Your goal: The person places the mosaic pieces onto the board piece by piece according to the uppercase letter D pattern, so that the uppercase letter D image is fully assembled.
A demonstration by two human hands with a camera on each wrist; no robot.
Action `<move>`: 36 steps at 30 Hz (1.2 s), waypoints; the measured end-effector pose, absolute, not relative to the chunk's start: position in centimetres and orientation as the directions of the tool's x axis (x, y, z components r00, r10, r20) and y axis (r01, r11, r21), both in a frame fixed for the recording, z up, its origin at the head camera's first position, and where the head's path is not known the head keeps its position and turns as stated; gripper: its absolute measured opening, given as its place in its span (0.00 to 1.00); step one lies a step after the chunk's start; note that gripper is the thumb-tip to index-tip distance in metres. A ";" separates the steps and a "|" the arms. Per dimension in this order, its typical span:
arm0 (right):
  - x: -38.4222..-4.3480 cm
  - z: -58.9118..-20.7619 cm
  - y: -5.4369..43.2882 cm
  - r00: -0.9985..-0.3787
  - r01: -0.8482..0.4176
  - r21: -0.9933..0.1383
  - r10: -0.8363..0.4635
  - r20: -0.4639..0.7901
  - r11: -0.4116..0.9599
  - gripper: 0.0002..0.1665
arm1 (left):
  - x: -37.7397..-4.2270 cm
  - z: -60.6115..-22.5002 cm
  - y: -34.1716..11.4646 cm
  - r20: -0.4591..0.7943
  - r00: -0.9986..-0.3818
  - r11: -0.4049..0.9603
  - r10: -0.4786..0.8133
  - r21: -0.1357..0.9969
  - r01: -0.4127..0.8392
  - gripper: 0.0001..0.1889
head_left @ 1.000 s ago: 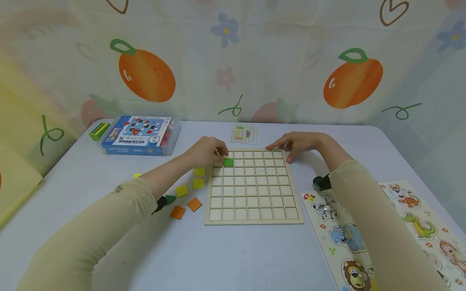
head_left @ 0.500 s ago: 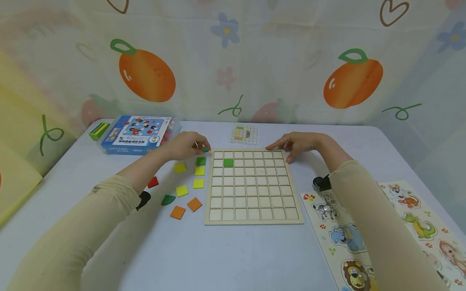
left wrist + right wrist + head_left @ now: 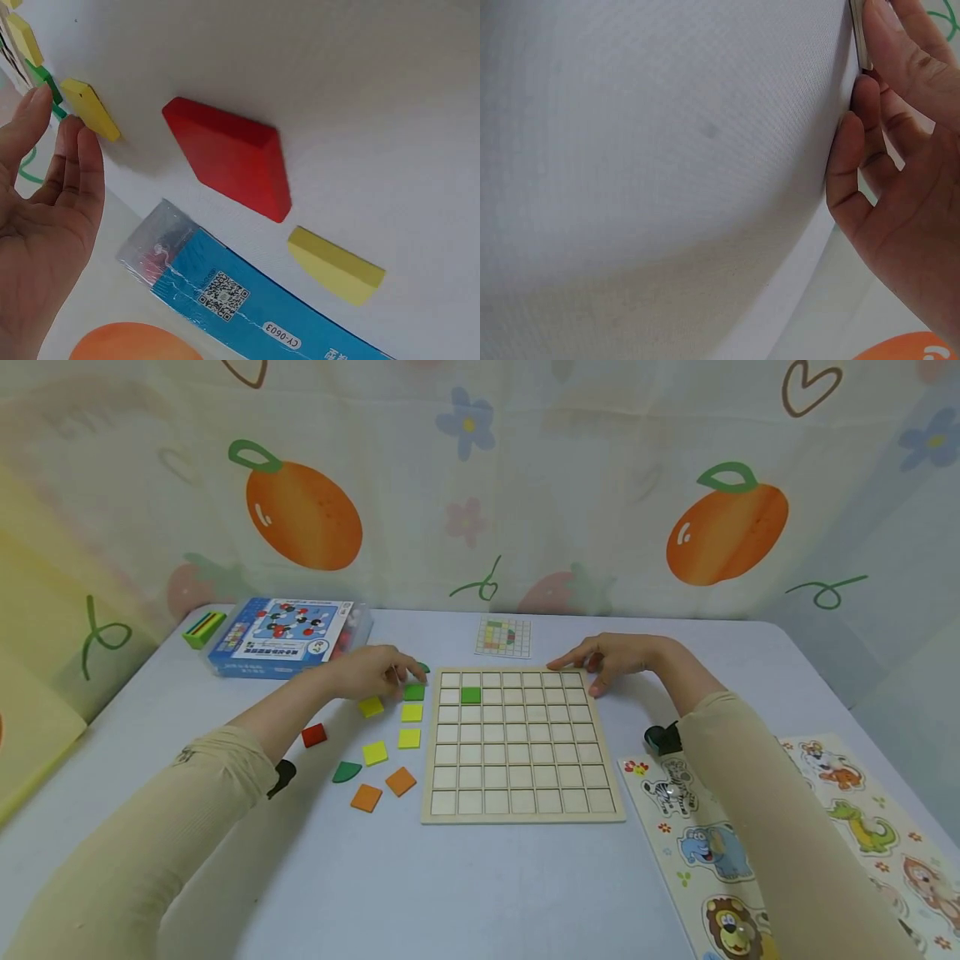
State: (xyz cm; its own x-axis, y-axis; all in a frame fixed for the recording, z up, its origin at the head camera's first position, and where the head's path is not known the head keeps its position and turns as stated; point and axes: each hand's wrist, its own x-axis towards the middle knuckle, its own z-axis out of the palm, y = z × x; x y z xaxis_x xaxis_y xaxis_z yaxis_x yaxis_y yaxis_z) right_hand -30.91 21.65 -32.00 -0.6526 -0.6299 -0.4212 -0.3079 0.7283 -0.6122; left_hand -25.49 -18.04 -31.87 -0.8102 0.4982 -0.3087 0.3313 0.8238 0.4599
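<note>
The wooden grid board lies mid-table, a green square tile in one cell near its top left. My right hand holds its far right corner, index finger at the far edge and thumb at the side. Left of the board, my left hand hovers with fingertips by another green square; thumb and fingers stand apart in the left wrist view, with no piece visibly held. A rounded green piece lies just beyond the fingers. A yellow tile lies under this hand.
Yellow tiles, orange tiles, a red tile and a green rounded piece lie left of the board. A pattern card is behind it. A boxed set stands back left, an animal puzzle right.
My left hand has moved left off the board's far left corner. The rounded green piece at its fingertips half a second ago now lies on the table. The right hand stays put.
</note>
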 end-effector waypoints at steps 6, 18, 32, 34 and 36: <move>-30.9 -32.0 21.6 -0.648 -0.321 -0.606 -0.635 -0.420 0.728 0.44 | -25.3 -32.3 -18.2 -0.303 -0.816 0.826 0.493 0.459 0.328 0.19; -31.0 -32.1 21.7 -0.660 -0.304 -0.594 -0.614 -0.433 0.745 0.44 | -25.2 -32.5 -18.1 -0.279 -0.836 0.839 0.473 0.434 0.330 0.18; -30.9 -32.0 21.6 -0.657 -0.311 -0.602 -0.624 -0.423 0.735 0.44 | -25.4 -32.4 -17.3 -0.248 -0.817 0.816 0.521 0.427 0.391 0.13; -30.9 -32.1 21.7 -0.659 -0.307 -0.598 -0.618 -0.428 0.741 0.44 | -25.4 -32.5 -17.1 -0.240 -0.820 0.813 0.520 0.433 0.389 0.12; -31.0 -32.2 21.7 -0.664 -0.299 -0.595 -0.611 -0.431 0.746 0.44 | -25.4 -32.5 -16.9 -0.228 -0.828 0.813 0.512 0.440 0.382 0.12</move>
State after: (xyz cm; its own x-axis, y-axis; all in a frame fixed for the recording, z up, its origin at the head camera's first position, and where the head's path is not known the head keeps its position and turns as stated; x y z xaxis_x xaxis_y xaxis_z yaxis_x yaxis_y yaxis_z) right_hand -30.98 21.71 -32.20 -0.6639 -0.6108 -0.4314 -0.2995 0.7458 -0.5950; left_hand -25.42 -16.92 -32.51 -0.8279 0.5123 -0.2283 0.3819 0.8130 0.4396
